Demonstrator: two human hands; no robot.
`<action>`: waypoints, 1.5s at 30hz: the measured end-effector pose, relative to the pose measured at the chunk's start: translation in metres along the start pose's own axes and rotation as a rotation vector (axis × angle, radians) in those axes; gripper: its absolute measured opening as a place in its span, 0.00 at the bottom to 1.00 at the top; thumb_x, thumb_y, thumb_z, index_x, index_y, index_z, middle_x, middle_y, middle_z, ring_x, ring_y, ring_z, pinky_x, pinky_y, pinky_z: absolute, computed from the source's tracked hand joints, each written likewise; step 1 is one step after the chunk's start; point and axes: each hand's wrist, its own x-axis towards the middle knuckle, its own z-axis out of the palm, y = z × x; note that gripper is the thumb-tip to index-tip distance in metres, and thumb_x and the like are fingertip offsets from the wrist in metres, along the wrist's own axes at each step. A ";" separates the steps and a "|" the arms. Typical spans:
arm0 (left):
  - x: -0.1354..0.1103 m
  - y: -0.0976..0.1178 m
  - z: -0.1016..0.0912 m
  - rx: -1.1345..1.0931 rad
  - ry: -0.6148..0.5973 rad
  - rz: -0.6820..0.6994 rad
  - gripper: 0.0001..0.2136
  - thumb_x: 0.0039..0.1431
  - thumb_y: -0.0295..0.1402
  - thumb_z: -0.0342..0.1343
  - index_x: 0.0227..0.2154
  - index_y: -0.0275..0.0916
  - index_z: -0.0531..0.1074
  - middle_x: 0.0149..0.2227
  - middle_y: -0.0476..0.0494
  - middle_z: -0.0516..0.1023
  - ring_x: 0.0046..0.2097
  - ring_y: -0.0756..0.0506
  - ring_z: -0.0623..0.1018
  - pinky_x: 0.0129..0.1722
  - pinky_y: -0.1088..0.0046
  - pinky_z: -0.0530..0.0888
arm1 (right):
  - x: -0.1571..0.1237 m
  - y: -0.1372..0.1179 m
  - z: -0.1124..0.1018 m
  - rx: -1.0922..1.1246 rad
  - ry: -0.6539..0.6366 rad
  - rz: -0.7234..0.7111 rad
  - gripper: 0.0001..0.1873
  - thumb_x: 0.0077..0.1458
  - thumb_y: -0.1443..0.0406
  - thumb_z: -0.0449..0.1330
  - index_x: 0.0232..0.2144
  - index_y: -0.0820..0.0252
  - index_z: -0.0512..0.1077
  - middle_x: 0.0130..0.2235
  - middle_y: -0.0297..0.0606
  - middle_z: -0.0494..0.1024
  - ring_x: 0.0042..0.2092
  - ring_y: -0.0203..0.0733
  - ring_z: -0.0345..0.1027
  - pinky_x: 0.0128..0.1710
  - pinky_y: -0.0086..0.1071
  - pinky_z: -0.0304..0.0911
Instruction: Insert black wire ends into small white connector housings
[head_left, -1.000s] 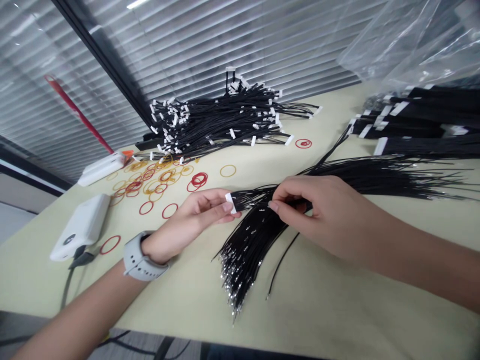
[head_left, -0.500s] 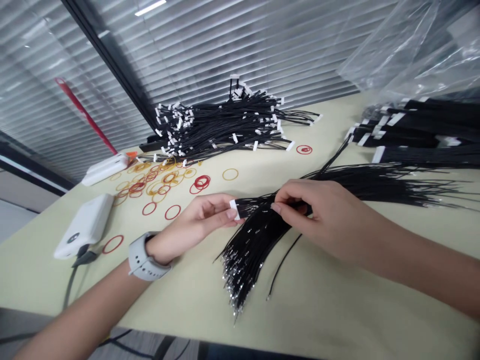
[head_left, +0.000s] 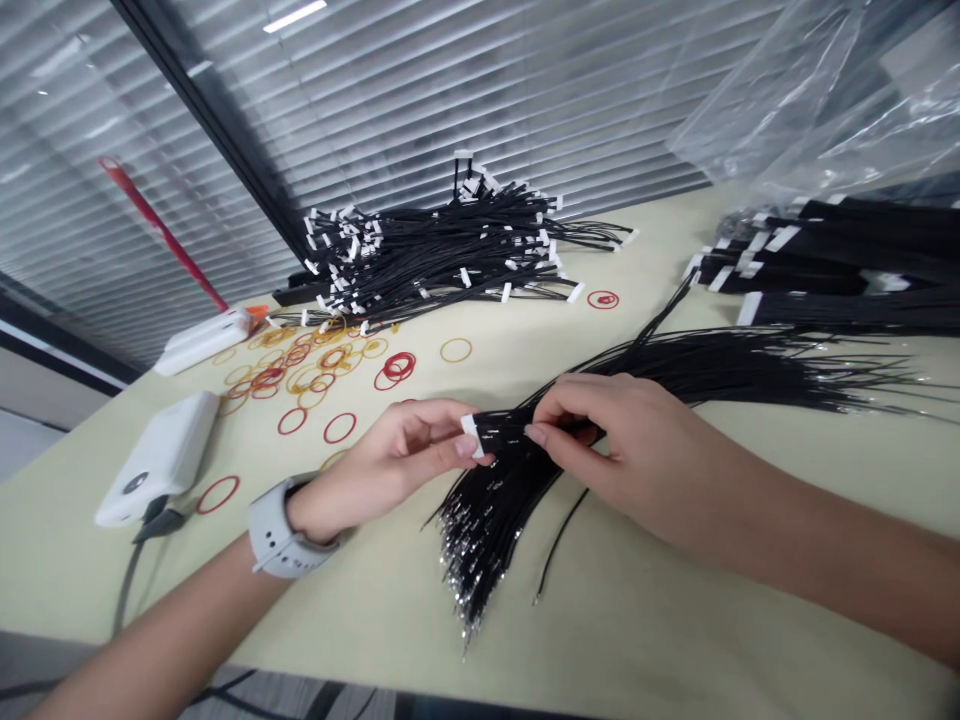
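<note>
The left hand (head_left: 390, 462) pinches a small white plug (head_left: 470, 436) between thumb and finger, just above the big bunch of black wires (head_left: 487, 505) on the table (head_left: 660, 620); the right hand (head_left: 626, 445) rests on the bunch, thumb and first finger closed on the thin wires (head_left: 506, 432) at the plug. A pile of plugged wires (head_left: 442, 255) lies well behind the bunch; red and yellow rubber bands (head_left: 315, 375) and a white box (head_left: 161, 455) lie left of it.

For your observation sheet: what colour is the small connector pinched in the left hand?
White; the connector shows best in the head view.
</note>
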 end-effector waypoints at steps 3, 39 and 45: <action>0.000 0.001 0.001 -0.011 0.000 -0.003 0.06 0.56 0.28 0.53 0.34 0.35 0.73 0.32 0.45 0.77 0.36 0.50 0.75 0.40 0.76 0.71 | 0.001 0.000 0.000 -0.013 0.014 -0.006 0.09 0.51 0.69 0.52 0.23 0.59 0.69 0.24 0.30 0.71 0.24 0.31 0.59 0.26 0.27 0.52; -0.001 0.002 0.002 0.010 -0.040 0.010 0.08 0.57 0.25 0.52 0.37 0.38 0.75 0.30 0.49 0.76 0.35 0.54 0.74 0.38 0.82 0.71 | 0.000 -0.001 0.002 0.075 -0.020 -0.034 0.09 0.51 0.68 0.53 0.22 0.59 0.70 0.23 0.28 0.71 0.24 0.29 0.59 0.24 0.26 0.52; -0.001 0.001 0.000 -0.059 -0.069 -0.023 0.08 0.57 0.25 0.52 0.37 0.38 0.74 0.31 0.50 0.76 0.35 0.54 0.75 0.39 0.82 0.72 | 0.000 0.001 0.002 0.108 -0.026 -0.075 0.08 0.48 0.69 0.54 0.21 0.58 0.70 0.23 0.26 0.71 0.24 0.28 0.60 0.24 0.25 0.52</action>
